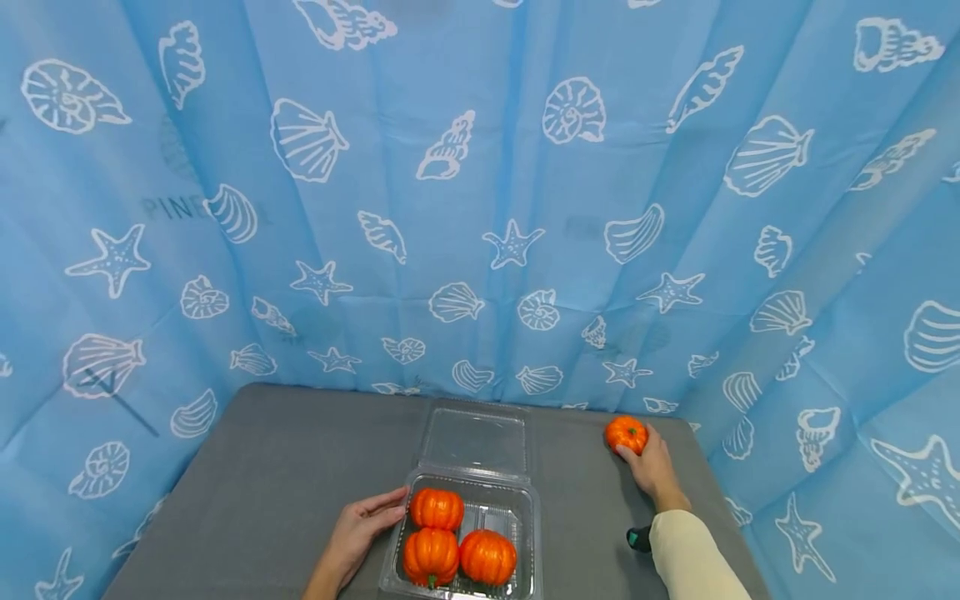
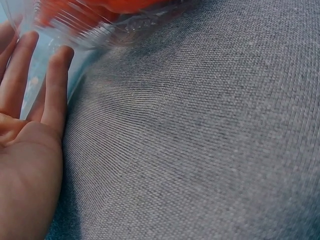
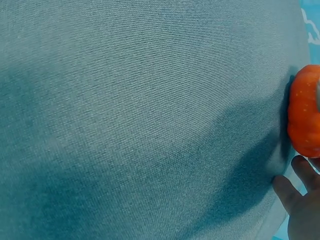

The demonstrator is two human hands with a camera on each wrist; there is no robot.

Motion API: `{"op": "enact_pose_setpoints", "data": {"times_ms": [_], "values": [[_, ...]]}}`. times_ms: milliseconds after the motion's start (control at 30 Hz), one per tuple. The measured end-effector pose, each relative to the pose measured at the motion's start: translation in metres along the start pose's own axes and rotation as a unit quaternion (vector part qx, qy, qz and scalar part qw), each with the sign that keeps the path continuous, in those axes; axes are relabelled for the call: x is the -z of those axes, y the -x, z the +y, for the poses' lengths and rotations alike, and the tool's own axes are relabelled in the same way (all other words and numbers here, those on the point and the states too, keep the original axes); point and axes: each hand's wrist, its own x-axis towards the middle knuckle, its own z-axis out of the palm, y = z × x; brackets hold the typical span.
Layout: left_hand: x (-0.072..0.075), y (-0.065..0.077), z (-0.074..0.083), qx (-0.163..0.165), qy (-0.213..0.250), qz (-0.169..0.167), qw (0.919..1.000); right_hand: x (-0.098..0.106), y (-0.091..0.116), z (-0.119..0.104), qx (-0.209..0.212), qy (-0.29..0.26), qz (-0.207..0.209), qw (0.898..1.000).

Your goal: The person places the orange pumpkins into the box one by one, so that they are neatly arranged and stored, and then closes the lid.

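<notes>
Head view, 4 ribbed pumpkins [image 1: 431, 552], plastic box [image 1: 498, 515]

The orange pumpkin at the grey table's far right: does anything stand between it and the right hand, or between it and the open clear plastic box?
Nothing visible blocks the right hand; it is at the orange pumpkin. Toward the clear box, only its side wall stands in the way; its lid lies open.

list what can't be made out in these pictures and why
Right wrist view: right edge cuts off the lone pumpkin and much of the right hand.
Left wrist view: top edge cuts off the pumpkins in the clear container.
Head view: dark object by the sleeve, too small to identify.
</notes>
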Motion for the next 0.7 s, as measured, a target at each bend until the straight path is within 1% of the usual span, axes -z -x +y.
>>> {"op": "enact_pose_setpoints", "data": {"times_ms": [233,467,700], "values": [[0.0,0.0,-0.002,-0.007,0.002,0.001,1.0,0.002,0.006,0.0,0.004,-0.005,0.015,1.0],[-0.001,0.001,-0.001,-0.008,0.002,-0.005,1.0,0.008,0.011,-0.004,-0.002,-0.026,0.048,0.999],[-0.003,0.0,0.0,-0.001,0.004,0.006,1.0,0.012,0.015,-0.013,-0.008,-0.052,0.071,0.996]]}}
